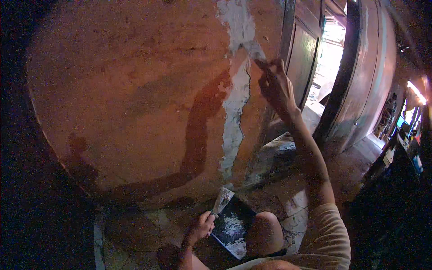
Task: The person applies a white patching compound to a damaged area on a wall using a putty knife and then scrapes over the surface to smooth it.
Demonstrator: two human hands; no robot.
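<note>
The right hand (275, 87) grips a flat grey metal scraper (255, 50) at the rough white strip (234, 114) on the orange wall (148, 90), the left hand (203, 226) grips a smeared metal scraper (223, 200) by the black square tray (245, 210), so soft, even pushes should work best.

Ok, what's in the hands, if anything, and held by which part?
Right hand: upper putty knife, by the handle end. Left hand: lower putty knife, also by the handle end, blade pointing up.

Matt, rough orange wall (148, 67) with chalky white filler (232, 121), smeared metal-looking scrapers (223, 199), faintly glossy wooden door (302, 51)
</note>
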